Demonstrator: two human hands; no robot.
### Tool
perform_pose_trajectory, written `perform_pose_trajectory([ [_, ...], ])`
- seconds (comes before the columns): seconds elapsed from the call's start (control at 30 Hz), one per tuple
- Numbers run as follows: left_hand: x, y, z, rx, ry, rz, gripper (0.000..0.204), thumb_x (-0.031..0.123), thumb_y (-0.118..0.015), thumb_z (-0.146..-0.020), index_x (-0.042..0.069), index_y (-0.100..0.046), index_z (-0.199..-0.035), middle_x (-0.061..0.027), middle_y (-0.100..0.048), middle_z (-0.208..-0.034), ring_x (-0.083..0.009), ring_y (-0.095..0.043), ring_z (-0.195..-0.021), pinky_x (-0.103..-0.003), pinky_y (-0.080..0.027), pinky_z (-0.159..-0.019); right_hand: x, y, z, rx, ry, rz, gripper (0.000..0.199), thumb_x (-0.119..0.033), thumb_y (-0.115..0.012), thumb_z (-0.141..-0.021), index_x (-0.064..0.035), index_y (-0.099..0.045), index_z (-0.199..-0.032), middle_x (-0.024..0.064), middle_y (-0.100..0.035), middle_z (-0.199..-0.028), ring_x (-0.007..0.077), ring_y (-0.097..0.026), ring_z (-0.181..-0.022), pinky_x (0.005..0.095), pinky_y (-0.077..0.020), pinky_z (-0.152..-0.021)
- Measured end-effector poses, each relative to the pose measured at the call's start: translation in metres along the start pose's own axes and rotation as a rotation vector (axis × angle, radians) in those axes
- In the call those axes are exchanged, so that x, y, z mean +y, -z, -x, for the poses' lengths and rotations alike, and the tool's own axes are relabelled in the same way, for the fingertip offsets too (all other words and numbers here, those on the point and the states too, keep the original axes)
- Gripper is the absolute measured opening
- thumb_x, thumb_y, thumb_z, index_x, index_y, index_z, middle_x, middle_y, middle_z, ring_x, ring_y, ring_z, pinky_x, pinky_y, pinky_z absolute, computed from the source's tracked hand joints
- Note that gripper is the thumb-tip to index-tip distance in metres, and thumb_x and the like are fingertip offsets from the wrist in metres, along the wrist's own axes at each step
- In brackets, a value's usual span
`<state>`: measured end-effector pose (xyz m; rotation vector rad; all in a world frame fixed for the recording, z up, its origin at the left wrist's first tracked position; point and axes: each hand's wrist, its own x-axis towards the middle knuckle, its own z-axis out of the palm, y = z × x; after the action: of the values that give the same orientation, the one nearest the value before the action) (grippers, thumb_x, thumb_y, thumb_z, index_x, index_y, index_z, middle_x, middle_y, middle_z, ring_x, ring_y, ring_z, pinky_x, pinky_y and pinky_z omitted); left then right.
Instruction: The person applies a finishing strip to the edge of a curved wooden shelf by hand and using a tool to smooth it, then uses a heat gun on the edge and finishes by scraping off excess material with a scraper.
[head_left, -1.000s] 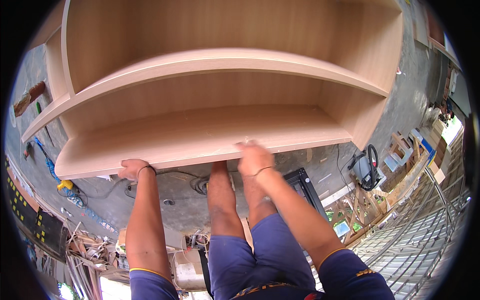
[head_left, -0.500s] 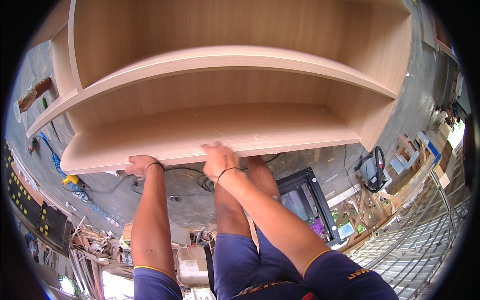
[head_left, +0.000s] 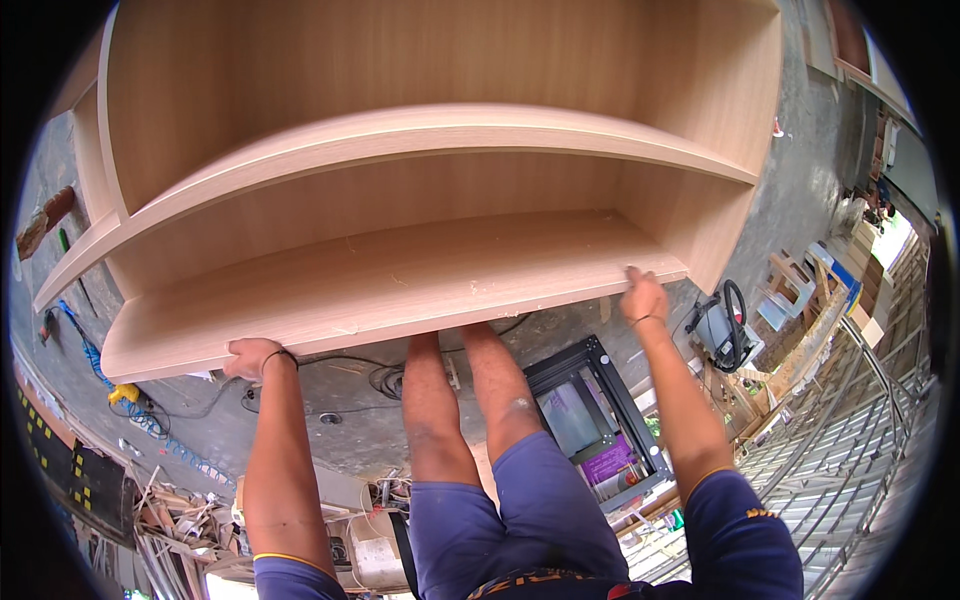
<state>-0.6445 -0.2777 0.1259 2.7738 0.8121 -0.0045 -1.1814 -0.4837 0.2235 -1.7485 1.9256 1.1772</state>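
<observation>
A light wood-grain cabinet (head_left: 400,250) with a shelf (head_left: 440,128) across it fills the upper part of the view. Along its near side runs a bottom board (head_left: 300,300) with wood shavings lying on it. My left hand (head_left: 257,358) is closed round this board's front edge towards the left end, its fingers partly hidden beneath. Near the right end, my right hand (head_left: 645,299) grips the same edge, with fingertips on top. My legs stand close to the board's front.
On the grey floor are black cables (head_left: 388,380), a dark metal frame (head_left: 600,420) and a grey machine with a black hose (head_left: 728,330). A blue coiled air hose (head_left: 150,420) lies at the left. Wood scraps (head_left: 180,520) pile up behind me, and metal bars (head_left: 830,470) lie at the right.
My right hand has moved right along the board's edge, from the middle to near the right end. My left hand keeps its hold. The cabinet appears slightly further left in view.
</observation>
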Motion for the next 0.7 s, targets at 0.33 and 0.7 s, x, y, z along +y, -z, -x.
perform_pose_trajectory([
  [0.33,-0.001,-0.001,-0.005,-0.025,0.013,0.056,0.049,0.032,-0.042,-0.091,-0.009,-0.042,-0.118,-0.0352,-0.057,-0.111,-0.0477,-0.060,-0.096,-0.054,-0.047,-0.084,-0.261,0.023,0.127,-0.258,0.679,-0.637,0.032,-0.009,-0.054,-0.081,-0.0101,-0.066,-0.111,0.0197,-0.064,-0.110,0.0366,-0.059,-0.106,0.0444,-0.0485,-0.090],
  [0.7,-0.003,-0.003,0.002,0.041,-0.044,0.086,0.046,0.029,-0.042,-0.093,-0.007,-0.041,-0.121,-0.0396,-0.056,-0.108,-0.0525,-0.057,-0.096,-0.057,-0.043,-0.083,0.094,-0.045,-0.052,0.128,-0.059,-0.233,0.034,-0.011,-0.060,-0.079,-0.0147,-0.066,-0.113,0.0187,-0.063,-0.103,0.0360,-0.063,-0.094,0.0420,-0.0500,-0.084],
])
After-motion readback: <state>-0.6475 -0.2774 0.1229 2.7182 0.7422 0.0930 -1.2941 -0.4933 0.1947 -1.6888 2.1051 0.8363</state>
